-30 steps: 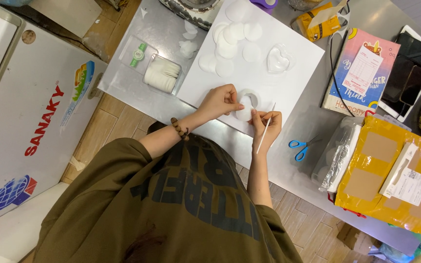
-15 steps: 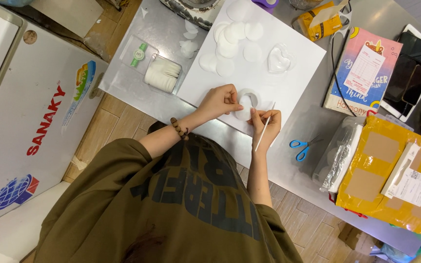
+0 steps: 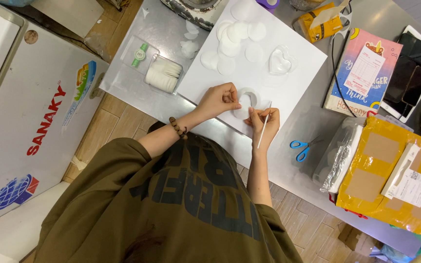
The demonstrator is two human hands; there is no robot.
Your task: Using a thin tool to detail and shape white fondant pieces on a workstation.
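My left hand [image 3: 219, 99] had its fingers curled down and pinched on the rim of a small white round piece [image 3: 246, 101], which lay on the white sheet [image 3: 293, 73] right in front of me. My right hand [image 3: 264, 124] sat just beside it, fingers closed round a thin white stick [image 3: 263, 127] whose upper tip pointed at the piece's edge. Whether the tip actually touched, I could not tell.

Farther up the sheet lay a cluster of plain white discs [image 3: 235, 36], some overlapping, and a clear heart-shaped mould [image 3: 282, 62] near them. I judged this was the only piece in hand, with the pile of discs apparently untouched, so most of the work seemed left; how finished this one was I could not make out.

To my left on the grey bench [image 3: 137, 92] stood a clear box of white pads [image 3: 163, 74]. To my right lay blue-handled scissors [image 3: 302, 147], a foil-wrapped bundle [image 3: 341, 158] and a yellow taped parcel [image 3: 391, 180]; a colourful notebook [image 3: 361, 73] sat beyond.
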